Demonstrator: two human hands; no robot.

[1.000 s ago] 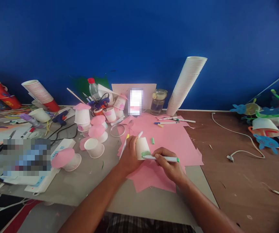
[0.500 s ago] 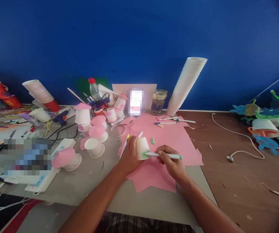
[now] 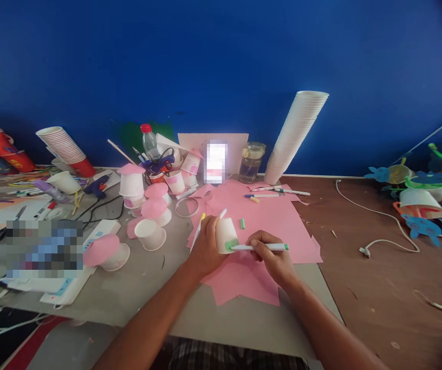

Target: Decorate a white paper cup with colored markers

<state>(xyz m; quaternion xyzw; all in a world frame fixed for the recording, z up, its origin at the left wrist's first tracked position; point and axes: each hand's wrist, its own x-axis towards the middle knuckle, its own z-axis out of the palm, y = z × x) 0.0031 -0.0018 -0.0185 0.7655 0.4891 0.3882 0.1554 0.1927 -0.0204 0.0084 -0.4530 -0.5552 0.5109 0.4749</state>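
Observation:
My left hand [image 3: 206,244] is wrapped round a white paper cup [image 3: 225,229], tilted above the pink paper [image 3: 274,226]. Green strokes cover a patch low on the cup's side. In my right hand [image 3: 269,253] is a white marker with a green end [image 3: 259,247], its tip at the green patch. A small green pen cap [image 3: 243,223] lies on the paper just beyond the cup. Beside my left hand, a yellow-tipped pen [image 3: 197,232] is partly hidden by the fingers.
Left of my hands stand a plain paper cup [image 3: 150,235] and several cups with pink paper tops [image 3: 103,250]. A tall cup stack [image 3: 295,136] leans against the blue wall by a glass jar [image 3: 251,162]. A power strip [image 3: 78,275] lies at left, a white cable [image 3: 382,210] at right.
The marker tip has shifted slightly downward on the cup, and my right hand with it. My left hand keeps the cup in nearly the same place.

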